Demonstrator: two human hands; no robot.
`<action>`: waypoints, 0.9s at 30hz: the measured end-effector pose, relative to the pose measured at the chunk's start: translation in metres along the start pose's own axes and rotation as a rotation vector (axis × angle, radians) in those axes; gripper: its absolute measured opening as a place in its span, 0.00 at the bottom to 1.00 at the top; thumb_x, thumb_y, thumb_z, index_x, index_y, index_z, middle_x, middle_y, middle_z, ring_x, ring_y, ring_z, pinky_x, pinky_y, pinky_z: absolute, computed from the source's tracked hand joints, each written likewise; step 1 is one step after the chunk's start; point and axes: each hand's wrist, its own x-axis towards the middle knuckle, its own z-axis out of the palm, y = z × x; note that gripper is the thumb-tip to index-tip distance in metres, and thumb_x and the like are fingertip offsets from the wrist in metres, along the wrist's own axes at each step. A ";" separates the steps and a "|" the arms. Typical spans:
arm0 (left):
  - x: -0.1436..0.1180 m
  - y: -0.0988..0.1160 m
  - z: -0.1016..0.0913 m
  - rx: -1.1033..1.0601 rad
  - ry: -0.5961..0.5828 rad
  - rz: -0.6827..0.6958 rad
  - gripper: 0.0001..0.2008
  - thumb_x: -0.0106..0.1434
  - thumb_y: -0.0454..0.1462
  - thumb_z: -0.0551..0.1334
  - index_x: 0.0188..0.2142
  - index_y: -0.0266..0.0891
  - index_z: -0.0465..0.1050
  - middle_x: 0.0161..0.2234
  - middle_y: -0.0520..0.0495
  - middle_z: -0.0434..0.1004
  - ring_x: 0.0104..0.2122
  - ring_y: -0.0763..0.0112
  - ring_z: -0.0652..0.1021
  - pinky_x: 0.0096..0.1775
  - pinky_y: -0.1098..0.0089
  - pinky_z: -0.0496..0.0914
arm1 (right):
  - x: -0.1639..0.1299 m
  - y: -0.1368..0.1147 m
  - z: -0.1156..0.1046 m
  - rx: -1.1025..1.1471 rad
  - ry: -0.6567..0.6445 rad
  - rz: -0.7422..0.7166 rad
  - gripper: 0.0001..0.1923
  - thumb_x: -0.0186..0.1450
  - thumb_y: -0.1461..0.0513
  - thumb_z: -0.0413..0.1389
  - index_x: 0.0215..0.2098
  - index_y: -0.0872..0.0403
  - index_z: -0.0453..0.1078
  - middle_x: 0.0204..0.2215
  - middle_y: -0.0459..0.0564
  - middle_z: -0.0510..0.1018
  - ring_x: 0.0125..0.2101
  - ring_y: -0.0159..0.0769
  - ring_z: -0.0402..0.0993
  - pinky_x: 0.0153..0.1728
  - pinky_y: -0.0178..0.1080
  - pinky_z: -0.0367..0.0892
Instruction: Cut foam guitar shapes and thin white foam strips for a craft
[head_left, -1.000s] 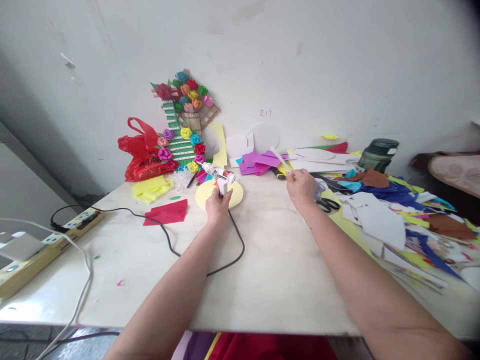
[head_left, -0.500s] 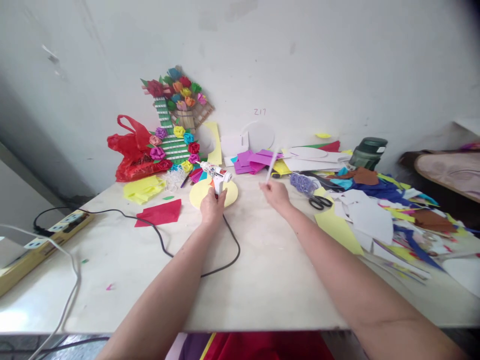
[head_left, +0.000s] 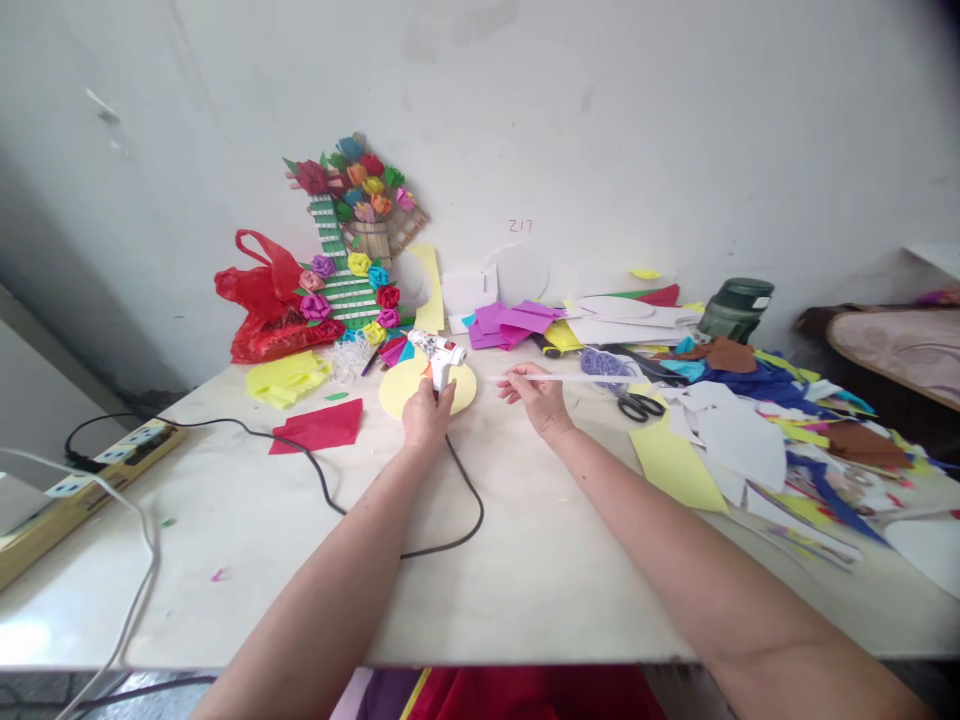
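Observation:
My left hand (head_left: pixel 429 412) is closed round the handle of a white glue gun (head_left: pixel 442 352), whose nozzle points to the far left. Beneath the gun lies a pale yellow round paper piece (head_left: pixel 395 388), and a black cord (head_left: pixel 474 480) trails from the handle. Between the fingers of my right hand (head_left: pixel 538 396) is a thin, translucent white glue stick (head_left: pixel 585 378). It lies nearly level, one end towards the glue gun and apart from it, the other reaching over the purple yarn (head_left: pixel 604 364).
Black scissors (head_left: pixel 640 405) and a pile of paper scraps (head_left: pixel 750 430) lie at the right. A green-lidded jar (head_left: pixel 737 308) stands behind them. Red paper (head_left: pixel 319 426), a power strip (head_left: pixel 127 455), a red bag (head_left: pixel 262 300) and a paper-flower craft (head_left: pixel 349 270) are on the left.
The glue stick has swung from nearly upright to level as my right hand turned and shifted slightly left. My left hand still holds the glue gun, which has tilted a little.

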 end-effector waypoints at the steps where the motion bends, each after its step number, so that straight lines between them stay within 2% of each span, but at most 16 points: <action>1: 0.000 0.000 0.001 -0.013 -0.004 -0.001 0.14 0.60 0.49 0.52 0.26 0.42 0.57 0.23 0.47 0.72 0.29 0.63 0.74 0.27 0.71 0.58 | -0.001 -0.004 0.002 0.041 0.012 -0.017 0.12 0.54 0.55 0.54 0.29 0.56 0.67 0.23 0.48 0.75 0.21 0.31 0.72 0.22 0.33 0.67; 7: 0.000 0.001 0.003 -0.101 -0.069 0.007 0.15 0.59 0.49 0.52 0.26 0.41 0.60 0.22 0.47 0.71 0.26 0.66 0.74 0.27 0.72 0.59 | -0.004 -0.016 0.011 0.108 0.033 -0.107 0.12 0.55 0.55 0.54 0.31 0.55 0.66 0.27 0.49 0.77 0.25 0.33 0.75 0.24 0.35 0.70; 19: 0.000 0.002 0.011 -0.168 -0.125 0.025 0.15 0.57 0.49 0.53 0.25 0.41 0.64 0.20 0.49 0.72 0.24 0.67 0.73 0.28 0.71 0.60 | 0.000 -0.007 0.013 0.049 0.022 -0.151 0.14 0.57 0.52 0.54 0.33 0.55 0.66 0.30 0.50 0.78 0.28 0.33 0.76 0.27 0.36 0.71; 23: -0.001 0.002 0.011 -0.204 -0.124 0.030 0.15 0.57 0.49 0.54 0.23 0.41 0.64 0.19 0.49 0.71 0.24 0.67 0.72 0.28 0.71 0.60 | -0.001 -0.006 0.013 -0.007 0.016 -0.183 0.13 0.58 0.53 0.53 0.34 0.54 0.66 0.30 0.51 0.78 0.29 0.35 0.76 0.27 0.37 0.72; 27: -0.002 0.004 0.010 -0.214 -0.138 0.023 0.16 0.57 0.50 0.53 0.22 0.41 0.62 0.18 0.49 0.70 0.23 0.67 0.72 0.28 0.71 0.60 | -0.004 -0.008 0.011 -0.164 0.004 -0.259 0.12 0.59 0.54 0.52 0.35 0.54 0.68 0.30 0.50 0.78 0.31 0.36 0.76 0.31 0.38 0.72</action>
